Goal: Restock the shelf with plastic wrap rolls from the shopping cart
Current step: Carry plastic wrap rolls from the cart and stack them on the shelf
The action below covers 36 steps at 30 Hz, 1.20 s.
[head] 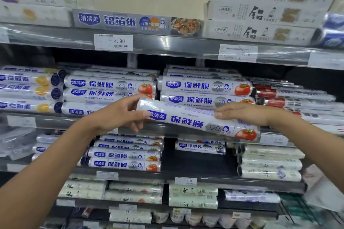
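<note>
Head view: my left hand [119, 115] grips the plastic wrap roll [186, 120] at its left end and my right hand [242, 113] curls over its middle, just before the 120-marked stack [204, 87] (same label). Placement step, I judge: next, level the tilted roll and seat it on that stack.

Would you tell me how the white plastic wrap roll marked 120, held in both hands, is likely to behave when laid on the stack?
Probably stiff: the white plastic wrap roll runs straight between the left hand and right hand. Its round shape may roll off the stacked 120 rolls. Its glossy surface looks slippery.
</note>
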Tool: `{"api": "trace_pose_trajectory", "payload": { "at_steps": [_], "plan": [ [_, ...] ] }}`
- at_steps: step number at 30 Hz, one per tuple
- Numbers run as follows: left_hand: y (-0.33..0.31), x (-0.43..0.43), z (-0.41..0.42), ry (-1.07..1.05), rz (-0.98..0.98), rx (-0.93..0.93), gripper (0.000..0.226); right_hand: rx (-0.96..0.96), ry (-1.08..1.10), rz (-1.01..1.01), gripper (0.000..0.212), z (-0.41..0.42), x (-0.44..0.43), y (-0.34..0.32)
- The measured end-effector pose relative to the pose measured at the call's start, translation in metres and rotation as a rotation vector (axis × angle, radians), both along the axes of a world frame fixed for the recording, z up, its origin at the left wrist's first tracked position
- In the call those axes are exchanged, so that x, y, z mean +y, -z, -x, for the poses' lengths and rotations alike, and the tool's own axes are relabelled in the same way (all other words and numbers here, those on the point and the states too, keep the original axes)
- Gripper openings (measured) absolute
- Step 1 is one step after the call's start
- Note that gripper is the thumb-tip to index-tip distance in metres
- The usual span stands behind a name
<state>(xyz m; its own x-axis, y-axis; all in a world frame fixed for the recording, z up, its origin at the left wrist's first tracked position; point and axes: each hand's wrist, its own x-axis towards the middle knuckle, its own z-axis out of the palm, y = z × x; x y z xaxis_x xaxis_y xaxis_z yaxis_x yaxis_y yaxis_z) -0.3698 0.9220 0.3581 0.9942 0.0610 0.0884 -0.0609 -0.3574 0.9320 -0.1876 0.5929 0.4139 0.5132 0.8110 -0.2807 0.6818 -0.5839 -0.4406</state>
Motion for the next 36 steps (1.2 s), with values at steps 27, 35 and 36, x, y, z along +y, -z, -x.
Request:
{"api": "trace_pose_trajectory", "payload": {
  "at_steps": [27,35,36],
  "plan": [
    [-0.024,-0.010,-0.107,-0.602,-0.362,-0.338,0.063,-0.298,0.621,-0.984,0.054,-0.065,-0.007,0.014],
    [-0.029,-0.001,-0.130,-0.616,-0.695,-0.256,0.039,-0.060,0.663,-0.890,0.069,-0.109,-0.001,0.012],
    [-0.027,0.000,-0.129,-0.618,-0.714,-0.255,0.037,-0.041,0.661,-0.878,0.070,-0.114,-0.003,0.011]
  ]
}}
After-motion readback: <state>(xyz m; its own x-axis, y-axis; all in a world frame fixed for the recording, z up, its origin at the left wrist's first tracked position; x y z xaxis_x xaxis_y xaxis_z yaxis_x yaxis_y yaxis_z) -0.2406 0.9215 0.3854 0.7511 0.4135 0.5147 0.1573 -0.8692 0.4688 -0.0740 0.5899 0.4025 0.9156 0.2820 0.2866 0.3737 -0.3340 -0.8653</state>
